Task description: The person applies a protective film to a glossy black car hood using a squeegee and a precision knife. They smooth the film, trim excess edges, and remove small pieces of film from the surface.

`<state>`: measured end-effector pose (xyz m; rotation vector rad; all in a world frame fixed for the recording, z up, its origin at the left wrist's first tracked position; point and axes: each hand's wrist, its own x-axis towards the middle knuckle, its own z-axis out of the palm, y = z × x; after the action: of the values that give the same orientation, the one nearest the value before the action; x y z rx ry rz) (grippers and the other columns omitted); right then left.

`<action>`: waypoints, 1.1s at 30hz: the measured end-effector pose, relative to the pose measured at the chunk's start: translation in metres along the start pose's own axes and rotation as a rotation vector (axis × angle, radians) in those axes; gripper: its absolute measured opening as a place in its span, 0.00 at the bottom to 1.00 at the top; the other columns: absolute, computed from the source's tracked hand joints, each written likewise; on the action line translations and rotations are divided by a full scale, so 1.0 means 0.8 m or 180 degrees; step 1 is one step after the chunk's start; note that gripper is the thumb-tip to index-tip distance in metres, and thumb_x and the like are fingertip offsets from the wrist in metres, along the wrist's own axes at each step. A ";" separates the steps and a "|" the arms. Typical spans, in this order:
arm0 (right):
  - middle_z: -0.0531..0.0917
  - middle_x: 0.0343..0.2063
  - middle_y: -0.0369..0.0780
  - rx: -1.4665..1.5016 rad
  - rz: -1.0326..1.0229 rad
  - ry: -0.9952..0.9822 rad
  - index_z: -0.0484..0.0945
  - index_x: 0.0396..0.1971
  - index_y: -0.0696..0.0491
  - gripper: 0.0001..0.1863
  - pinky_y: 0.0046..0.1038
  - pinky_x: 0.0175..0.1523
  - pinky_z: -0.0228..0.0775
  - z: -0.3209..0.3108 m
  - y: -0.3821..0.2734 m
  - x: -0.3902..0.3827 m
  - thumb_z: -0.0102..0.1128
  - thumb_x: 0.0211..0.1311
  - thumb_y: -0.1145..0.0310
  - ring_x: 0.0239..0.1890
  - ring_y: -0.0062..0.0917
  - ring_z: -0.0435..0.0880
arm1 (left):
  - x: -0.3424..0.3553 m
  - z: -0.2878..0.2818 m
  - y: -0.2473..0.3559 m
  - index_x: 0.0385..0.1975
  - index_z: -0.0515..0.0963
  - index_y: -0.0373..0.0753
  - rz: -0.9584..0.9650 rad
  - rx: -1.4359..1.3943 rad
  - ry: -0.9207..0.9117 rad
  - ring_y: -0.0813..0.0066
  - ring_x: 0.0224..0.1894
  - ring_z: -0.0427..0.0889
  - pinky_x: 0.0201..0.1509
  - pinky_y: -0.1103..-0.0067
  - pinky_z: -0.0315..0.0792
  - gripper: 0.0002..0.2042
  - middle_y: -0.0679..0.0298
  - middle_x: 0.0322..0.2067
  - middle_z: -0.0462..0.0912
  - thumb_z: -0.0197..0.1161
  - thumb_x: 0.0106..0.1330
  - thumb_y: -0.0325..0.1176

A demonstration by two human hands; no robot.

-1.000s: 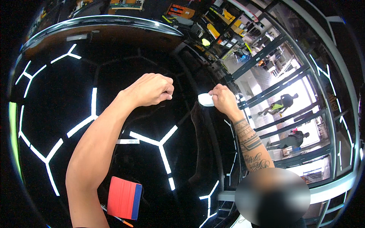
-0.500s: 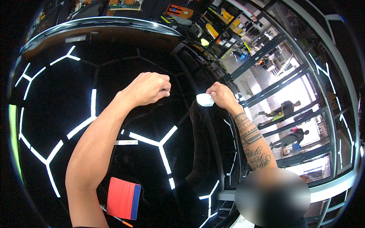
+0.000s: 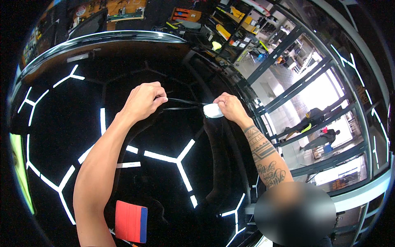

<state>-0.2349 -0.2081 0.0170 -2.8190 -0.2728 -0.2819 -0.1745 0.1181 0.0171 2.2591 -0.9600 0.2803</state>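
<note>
My left hand is closed in a pinch on one end of a thin dark strip. The strip runs across to my right hand, whose fingers are closed on a small white rounded piece. I cannot make out what that piece is. Both hands are just above a glossy black car panel, which mirrors branching white lights. A second faint line below the strip may be its reflection. Near my left forearm lies a red squeegee with a blue edge.
A short white strip lies beside my left forearm. Partly hidden under the squeegee is a thin tool with an orange end. Beyond the panel's bright far edge are shelves with yellow bins. People appear at the right.
Both hands have shifted left, the left one further, so the gap between them is wider. The dark strip now shows stretched between them. The whole view has shifted slightly.
</note>
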 end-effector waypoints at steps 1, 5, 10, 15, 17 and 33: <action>0.83 0.33 0.47 0.0042 0.0016 0.0046 0.84 0.31 0.60 0.15 0.37 0.48 0.75 0.002 0.000 0.000 0.47 0.56 0.72 0.38 0.40 0.83 | 0.000 0.001 -0.001 0.27 0.82 0.34 -0.0045 0.0000 0.0009 0.58 0.34 0.81 0.40 0.67 0.74 0.07 0.58 0.29 0.80 0.65 0.62 0.32; 0.82 0.30 0.49 -0.0049 0.0264 0.0626 0.82 0.25 0.58 0.13 0.44 0.45 0.75 0.018 0.008 -0.005 0.49 0.57 0.69 0.35 0.46 0.83 | 0.014 0.006 -0.013 0.27 0.82 0.34 -0.0047 -0.0170 -0.0005 0.59 0.34 0.82 0.40 0.69 0.74 0.07 0.56 0.28 0.80 0.66 0.60 0.31; 0.82 0.27 0.55 -0.0510 0.0590 0.0791 0.81 0.22 0.61 0.14 0.46 0.44 0.77 0.033 -0.006 0.004 0.52 0.56 0.66 0.33 0.49 0.83 | 0.073 0.007 -0.052 0.26 0.81 0.33 0.0146 -0.0060 0.0079 0.55 0.35 0.82 0.42 0.67 0.74 0.07 0.53 0.28 0.81 0.66 0.58 0.31; 0.82 0.29 0.57 0.0417 0.1209 0.0459 0.82 0.26 0.63 0.16 0.45 0.48 0.75 0.024 0.008 0.001 0.50 0.58 0.66 0.38 0.51 0.83 | 0.136 0.036 -0.074 0.27 0.83 0.34 -0.0100 0.0191 0.0205 0.56 0.36 0.85 0.44 0.66 0.76 0.07 0.52 0.29 0.85 0.65 0.57 0.32; 0.82 0.29 0.57 0.0574 0.1300 0.0376 0.82 0.27 0.63 0.16 0.44 0.48 0.74 0.024 0.002 0.002 0.50 0.59 0.65 0.38 0.50 0.84 | 0.146 0.042 -0.070 0.29 0.84 0.36 -0.0437 0.0309 0.0301 0.56 0.35 0.86 0.44 0.66 0.77 0.07 0.52 0.28 0.85 0.66 0.58 0.33; 0.82 0.33 0.60 0.0911 0.1863 0.0438 0.81 0.28 0.66 0.19 0.44 0.54 0.71 0.039 -0.009 0.004 0.47 0.60 0.65 0.42 0.53 0.82 | 0.256 0.129 -0.026 0.30 0.86 0.40 -0.1366 0.0214 0.1551 0.53 0.39 0.86 0.44 0.62 0.78 0.11 0.50 0.32 0.86 0.63 0.59 0.40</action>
<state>-0.2285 -0.1915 -0.0095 -2.4438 0.4963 -0.2723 -0.0207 -0.0531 0.0154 2.2339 -0.2109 0.6365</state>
